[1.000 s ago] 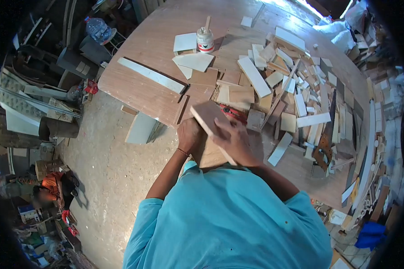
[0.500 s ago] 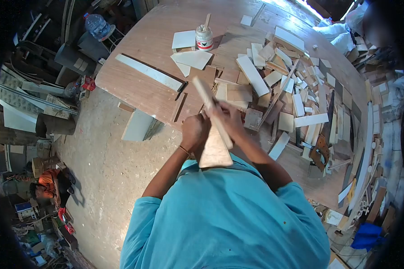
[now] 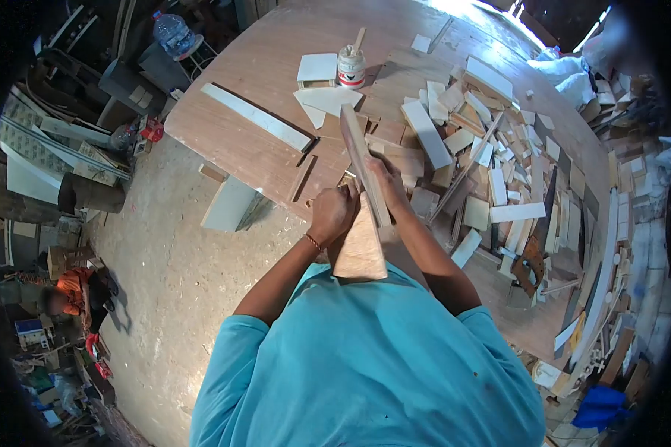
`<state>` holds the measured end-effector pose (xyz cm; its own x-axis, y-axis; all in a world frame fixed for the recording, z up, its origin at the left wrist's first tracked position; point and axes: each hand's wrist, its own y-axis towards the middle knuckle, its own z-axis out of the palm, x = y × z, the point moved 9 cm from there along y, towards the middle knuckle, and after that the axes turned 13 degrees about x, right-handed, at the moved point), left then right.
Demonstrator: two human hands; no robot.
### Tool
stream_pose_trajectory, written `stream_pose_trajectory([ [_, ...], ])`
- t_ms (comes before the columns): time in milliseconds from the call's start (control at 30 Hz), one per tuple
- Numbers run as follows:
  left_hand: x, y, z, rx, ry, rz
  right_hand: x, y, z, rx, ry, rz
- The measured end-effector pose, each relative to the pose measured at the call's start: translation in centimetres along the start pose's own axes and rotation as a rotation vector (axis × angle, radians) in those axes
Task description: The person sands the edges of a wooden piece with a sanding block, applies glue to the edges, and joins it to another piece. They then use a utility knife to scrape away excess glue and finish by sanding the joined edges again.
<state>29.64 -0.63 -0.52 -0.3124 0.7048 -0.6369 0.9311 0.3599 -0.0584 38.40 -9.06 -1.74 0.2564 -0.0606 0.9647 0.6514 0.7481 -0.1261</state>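
Observation:
My left hand (image 3: 334, 214) is closed around the far, narrow part of a tapered wooden piece (image 3: 361, 253), whose broad end rests against my shirt. My right hand (image 3: 388, 184) grips a long, narrow wooden strip (image 3: 359, 153) from its right side. This strip lies along the right edge of the tapered piece and points away from me over the table edge. Behind my fists, the far end of the tapered piece is mostly hidden.
On the wooden table (image 3: 238, 160) lie a long white-faced board (image 3: 257, 118), a glue jar (image 3: 351, 67) with a stick in it and a heap of offcuts (image 3: 492, 141). A handsaw (image 3: 531, 262) lies at the right. Another person (image 3: 78, 294) is low at the far left.
My right hand has pushed the wooden strip forward, away from my body, along the tapered piece. My left hand keeps its hold, and the view has shifted slightly.

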Motion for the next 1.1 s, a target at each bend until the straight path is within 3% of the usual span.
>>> stream_pose_trajectory([
  [133,2.2,0.3,-3.7,-0.115,0.096,-0.124,-0.1,-4.4,2.1,0.056,0.007,-0.16],
  [233,0.9,-0.2,-1.8,-0.023,0.147,0.006,0.4,-5.2,1.8,0.037,0.016,-0.129],
  [300,-2.5,-1.0,-0.6,0.049,0.164,0.11,-0.1,-2.1,-0.6,-0.048,-0.084,0.007],
  [333,-3.9,-1.4,-0.8,0.053,0.139,0.163,-1.6,-0.3,-1.0,-0.006,0.16,0.087],
  [400,-2.3,-0.8,-0.8,0.021,0.188,0.157,-1.1,0.6,-0.6,0.005,0.084,-0.049],
  [467,1.5,0.4,-2.3,-0.112,0.185,-0.102,0.1,-2.2,1.1,0.025,-0.071,-0.118],
  [500,2.4,0.5,-4.2,-0.145,0.081,-0.106,-0.5,-3.5,2.2,0.104,-0.083,-0.108],
  [533,2.5,0.5,-4.2,-0.107,0.161,-0.056,-0.2,-5.1,3.2,0.066,0.132,-0.131],
  [600,1.7,-0.2,-3.0,-0.087,0.167,0.001,-0.4,-4.7,1.9,0.026,-0.049,-0.133],
  [667,-0.5,-0.9,0.0,-0.051,0.188,0.19,-0.6,-2.3,0.3,-0.001,-0.113,-0.109],
  [700,-2.0,-1.3,-0.1,0.0,0.138,0.135,-2.4,0.1,-1.2,-0.034,0.023,0.03],
  [733,-1.8,-1.2,-0.2,-0.002,0.138,0.139,-2.1,0.6,-0.6,-0.001,0.144,-0.015],
  [800,-0.5,-0.1,-0.6,0.026,0.214,0.099,-0.1,-0.4,0.3,-0.003,-0.056,-0.085],
  [867,2.2,1.0,-3.7,-0.079,0.123,-0.081,-1.5,-3.2,1.7,0.084,-0.201,0.0],
  [933,1.2,0.7,-4.2,-0.086,0.174,-0.056,0.7,-4.4,2.3,-0.018,-0.27,-0.25],
  [967,0.5,0.4,-3.6,-0.046,0.209,-0.044,1.1,-3.8,2.0,-0.019,-0.268,-0.246],
  [1033,-1.5,0.3,-1.6,0.11,0.261,0.047,1.1,-0.9,0.7,0.003,-0.286,-0.041],
  [1100,-1.9,0.1,-1.9,0.043,0.23,0.089,1.2,0.6,0.2,-0.046,-0.211,-0.051],
])
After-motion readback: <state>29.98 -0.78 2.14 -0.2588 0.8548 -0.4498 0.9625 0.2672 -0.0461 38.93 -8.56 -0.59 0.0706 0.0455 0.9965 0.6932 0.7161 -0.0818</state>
